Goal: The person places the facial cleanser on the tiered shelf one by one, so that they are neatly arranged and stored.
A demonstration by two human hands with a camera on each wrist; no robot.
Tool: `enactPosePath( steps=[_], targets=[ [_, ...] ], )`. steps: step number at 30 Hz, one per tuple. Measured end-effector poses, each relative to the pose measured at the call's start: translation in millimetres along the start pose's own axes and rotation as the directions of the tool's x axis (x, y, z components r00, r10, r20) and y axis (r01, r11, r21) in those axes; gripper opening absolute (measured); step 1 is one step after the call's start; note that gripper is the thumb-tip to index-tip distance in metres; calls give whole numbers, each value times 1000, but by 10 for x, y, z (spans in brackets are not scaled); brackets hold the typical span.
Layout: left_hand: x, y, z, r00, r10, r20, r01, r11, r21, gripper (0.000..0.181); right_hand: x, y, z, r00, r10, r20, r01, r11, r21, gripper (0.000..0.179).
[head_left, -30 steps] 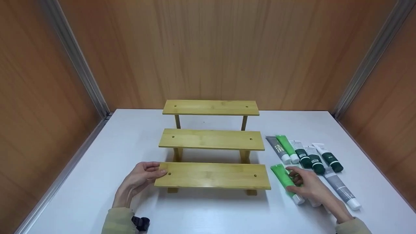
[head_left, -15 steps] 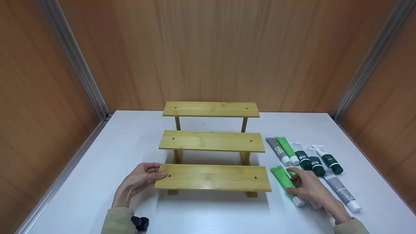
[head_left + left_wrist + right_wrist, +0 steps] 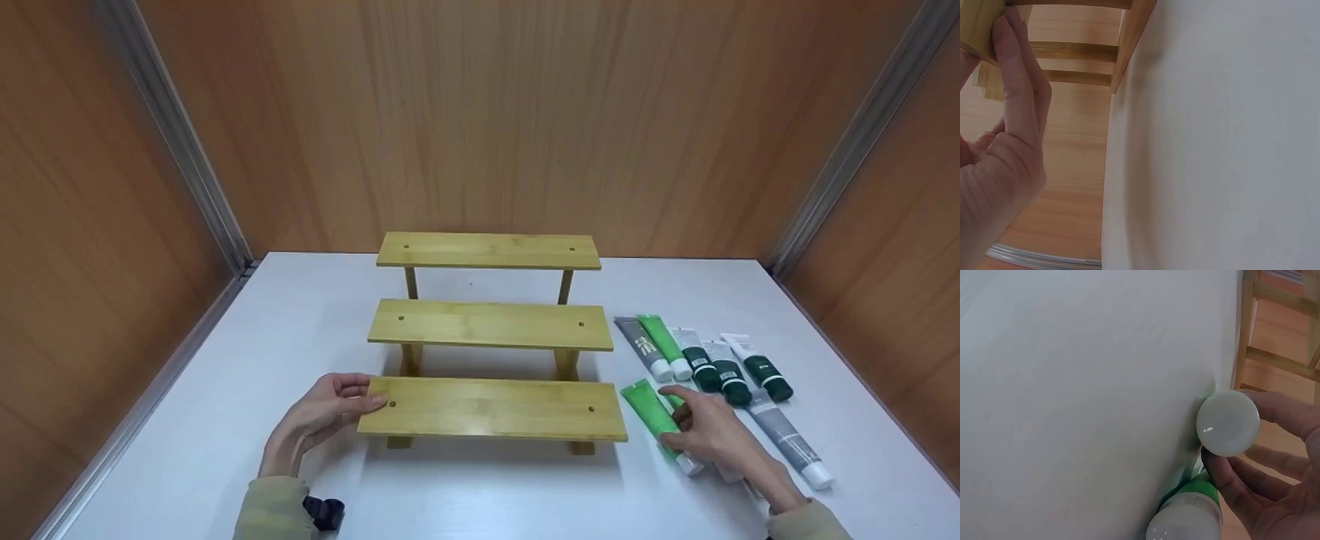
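My left hand (image 3: 319, 416) pinches the left end of the lowest board of a three-tier wooden display stand (image 3: 491, 409), thumb on top. In the left wrist view its fingers (image 3: 1016, 84) press against the board's end. To the right of the stand, my right hand (image 3: 716, 435) grips a bright green squeeze tube (image 3: 646, 405) lying at a slant on the table. The right wrist view shows the tube's white cap (image 3: 1228, 423) between thumb and fingers. Another green tube with a white cap (image 3: 1185, 520) lies beside it, mostly hidden under the hand in the head view.
Behind my right hand lie a grey tube (image 3: 637, 345), a green tube (image 3: 664, 345) and several white tubes with dark green caps, one of them a white-and-green tube (image 3: 757, 367). A grey tube (image 3: 787, 439) lies right of the hand. Wood-grain walls (image 3: 487, 112) enclose the white table (image 3: 315, 322).
The gripped green tube has shifted very slightly left at its far end, while my right hand has barely moved. My left hand stays on the board's end.
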State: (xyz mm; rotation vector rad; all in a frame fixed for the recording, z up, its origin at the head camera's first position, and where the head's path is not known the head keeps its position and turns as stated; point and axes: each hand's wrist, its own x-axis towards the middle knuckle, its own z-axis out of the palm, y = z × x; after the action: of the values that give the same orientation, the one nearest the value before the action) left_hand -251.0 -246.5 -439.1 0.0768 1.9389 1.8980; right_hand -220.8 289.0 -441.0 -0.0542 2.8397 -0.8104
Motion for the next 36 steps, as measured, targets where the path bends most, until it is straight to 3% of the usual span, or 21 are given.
enactPosePath(
  steps=[15, 20, 26, 36],
  targets=[
    [-2, -13, 3, 1000, 14, -9, -14, 1000, -11, 65, -2, 17, -38, 993, -86, -78, 87, 996, 16, 62],
    [-7, -24, -1, 1000, 23, -7, -23, 1000, -3, 65, 0, -4, -110, 996, -48, -78, 51, 998, 42, 55],
    [-2, -19, -2, 1000, 11, -16, -11, 1000, -2, 65, -7, -50, -181, 997, 0, -73, 8, 993, 116, 57],
    [-1, -27, 17, 999, 6, -38, -6, 1000, 8, 66, 37, -221, -309, 996, -14, -87, 37, 965, 261, 60]
  ],
)
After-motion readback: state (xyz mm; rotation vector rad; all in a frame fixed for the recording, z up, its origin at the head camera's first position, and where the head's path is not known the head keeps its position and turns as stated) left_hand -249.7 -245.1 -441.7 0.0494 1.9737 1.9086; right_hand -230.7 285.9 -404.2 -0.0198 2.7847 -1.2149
